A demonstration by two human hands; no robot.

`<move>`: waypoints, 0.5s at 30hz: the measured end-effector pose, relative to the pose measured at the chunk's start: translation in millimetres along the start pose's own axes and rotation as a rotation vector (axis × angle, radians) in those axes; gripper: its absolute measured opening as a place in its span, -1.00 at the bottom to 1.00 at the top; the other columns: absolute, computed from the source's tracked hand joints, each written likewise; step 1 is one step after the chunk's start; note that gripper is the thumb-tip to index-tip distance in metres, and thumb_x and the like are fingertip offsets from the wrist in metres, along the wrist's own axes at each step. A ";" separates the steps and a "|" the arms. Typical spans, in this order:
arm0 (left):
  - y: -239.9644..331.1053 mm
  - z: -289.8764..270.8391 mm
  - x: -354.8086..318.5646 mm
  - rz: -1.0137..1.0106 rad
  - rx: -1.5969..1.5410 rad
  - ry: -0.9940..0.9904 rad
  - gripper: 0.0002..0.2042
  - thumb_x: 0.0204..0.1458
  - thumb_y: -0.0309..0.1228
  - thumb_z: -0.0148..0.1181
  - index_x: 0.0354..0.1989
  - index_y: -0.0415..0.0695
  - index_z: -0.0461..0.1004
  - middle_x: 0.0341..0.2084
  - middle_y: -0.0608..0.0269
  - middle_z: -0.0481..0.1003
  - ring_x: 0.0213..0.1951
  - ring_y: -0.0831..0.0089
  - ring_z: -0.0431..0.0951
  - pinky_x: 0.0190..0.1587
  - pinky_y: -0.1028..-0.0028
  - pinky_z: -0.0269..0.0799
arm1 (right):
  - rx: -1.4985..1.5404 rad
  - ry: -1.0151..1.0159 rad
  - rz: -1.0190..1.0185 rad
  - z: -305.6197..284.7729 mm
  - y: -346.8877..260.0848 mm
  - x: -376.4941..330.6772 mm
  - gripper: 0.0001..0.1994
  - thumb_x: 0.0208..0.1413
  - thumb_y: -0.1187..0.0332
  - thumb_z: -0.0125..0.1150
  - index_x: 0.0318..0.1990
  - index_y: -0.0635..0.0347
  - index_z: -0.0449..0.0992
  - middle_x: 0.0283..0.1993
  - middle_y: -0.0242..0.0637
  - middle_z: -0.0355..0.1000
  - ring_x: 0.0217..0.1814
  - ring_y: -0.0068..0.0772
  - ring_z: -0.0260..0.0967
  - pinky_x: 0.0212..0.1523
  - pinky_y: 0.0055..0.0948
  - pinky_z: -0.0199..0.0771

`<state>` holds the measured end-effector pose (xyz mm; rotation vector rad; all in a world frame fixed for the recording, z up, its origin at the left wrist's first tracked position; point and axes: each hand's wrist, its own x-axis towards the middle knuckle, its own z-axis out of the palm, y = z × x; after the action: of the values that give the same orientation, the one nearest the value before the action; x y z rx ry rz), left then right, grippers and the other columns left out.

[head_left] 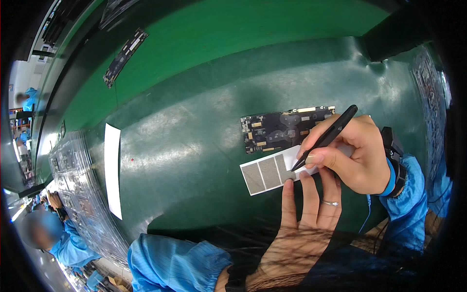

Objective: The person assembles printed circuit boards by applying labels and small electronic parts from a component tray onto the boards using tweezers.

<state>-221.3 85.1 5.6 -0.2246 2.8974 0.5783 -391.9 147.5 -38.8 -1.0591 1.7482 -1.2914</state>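
Note:
My right hand [359,153] grips a slim black pen-shaped tool [335,130], its pointed tip down on a white backing strip [252,191]. Rectangular grey adhesive pads [270,171] sit in a row on that strip, with a bare white patch near the tip. Stretched fingers of my left hand [307,214] rest on the strip's near edge; a ring is on one of them. Just beyond the strip lies a dark circuit board [272,130], its right end hidden behind my right hand. Part of the strip is also covered by my hands.
A white paper strip [112,170] lies left on the green mat. Clear plastic trays with boards [87,190] are stacked at the left; more trays [428,92] stand far right. Another board [125,57] is at the back left. A blue cord [366,214] hangs by my right wrist. A co-worker [63,238] sits left.

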 end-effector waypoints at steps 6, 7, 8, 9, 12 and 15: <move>-3.4 11.7 2.0 0.155 0.197 -0.046 -0.45 0.21 -0.12 -0.10 0.30 -0.18 0.36 0.28 -0.09 0.26 0.28 -0.06 0.32 0.34 -0.18 0.23 | -0.010 -0.018 0.001 -3.0 -1.1 1.0 -0.91 0.15 0.55 0.31 -0.21 0.37 0.60 -0.42 -0.19 0.62 -0.39 -0.44 0.65 -0.39 -0.58 0.56; -3.4 13.5 2.1 0.156 0.196 -0.046 -0.45 0.21 -0.12 -0.10 0.30 -0.18 0.36 0.28 -0.09 0.26 0.28 -0.06 0.32 0.34 -0.18 0.23 | -0.011 -0.017 0.002 -2.9 -1.3 1.1 -0.91 0.15 0.55 0.31 -0.21 0.37 0.60 -0.42 -0.19 0.62 -0.39 -0.44 0.65 -0.39 -0.58 0.56; -3.2 15.4 2.1 0.162 0.209 -0.035 -0.45 0.21 -0.12 -0.10 0.30 -0.18 0.36 0.28 -0.09 0.26 0.28 -0.06 0.32 0.33 -0.17 0.24 | 0.000 -0.013 0.007 -2.7 -1.5 1.1 -0.91 0.15 0.56 0.31 -0.21 0.37 0.60 -0.43 -0.18 0.62 -0.39 -0.44 0.65 -0.40 -0.58 0.56; -3.6 15.9 1.5 0.168 0.225 -0.025 -0.45 0.22 -0.12 -0.09 0.30 -0.18 0.35 0.28 -0.09 0.26 0.27 -0.06 0.33 0.33 -0.16 0.24 | 0.013 -0.007 0.010 -1.6 -2.0 0.9 -0.92 0.15 0.56 0.31 -0.21 0.38 0.60 -0.44 -0.18 0.62 -0.39 -0.43 0.65 -0.40 -0.58 0.57; -6.3 13.0 0.3 0.174 0.221 -0.046 -0.45 0.22 -0.11 -0.09 0.31 -0.18 0.35 0.28 -0.08 0.26 0.28 -0.04 0.33 0.32 -0.15 0.26 | 0.071 0.005 0.057 0.6 -2.9 -1.9 -0.90 0.18 0.55 0.30 -0.18 0.39 0.58 -0.40 -0.20 0.62 -0.36 -0.47 0.63 -0.35 -0.58 0.58; -8.5 8.8 0.2 0.157 0.176 -0.052 -0.45 0.22 -0.12 -0.09 0.31 -0.19 0.35 0.28 -0.07 0.26 0.28 -0.03 0.33 0.33 -0.12 0.25 | 0.224 0.156 0.158 -3.3 -12.8 -1.2 -0.87 0.23 0.51 0.28 -0.14 0.40 0.56 -0.32 -0.21 0.61 -0.31 -0.51 0.59 -0.27 -0.56 0.57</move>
<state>-218.6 80.7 -5.6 0.0422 2.9104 0.3434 -391.8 147.8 -25.5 -0.6966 1.7142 -1.4603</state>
